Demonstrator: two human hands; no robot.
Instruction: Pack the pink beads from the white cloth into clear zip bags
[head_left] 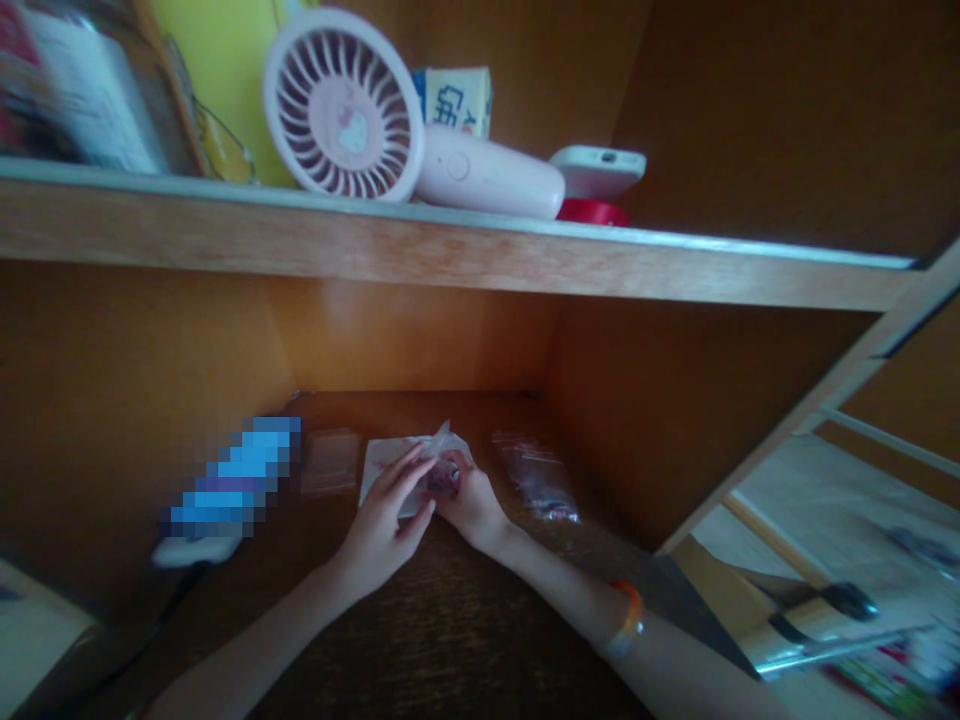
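Note:
A small clear plastic bag [444,474] with something dark and shiny in it is between my hands. My right hand [474,508] is closed around its right side, fingers curled in. My left hand [386,510] curves about the left side, with fingertips at the bag's upper edge and the thumb below. A corner of clear plastic sticks up above the fingers. Beneath the hands lies a white sheet of paper [372,468] with reddish marks, partly covered. The bag's contents are too blurred to name.
Right of my hands lie several small zip bags [538,478]; flat clear bags [330,462] lie left. A phone [236,480] with a blurred-out screen leans on a white stand [196,548]. Overhead, a shelf edge [450,250] carries a pink handheld fan [345,110].

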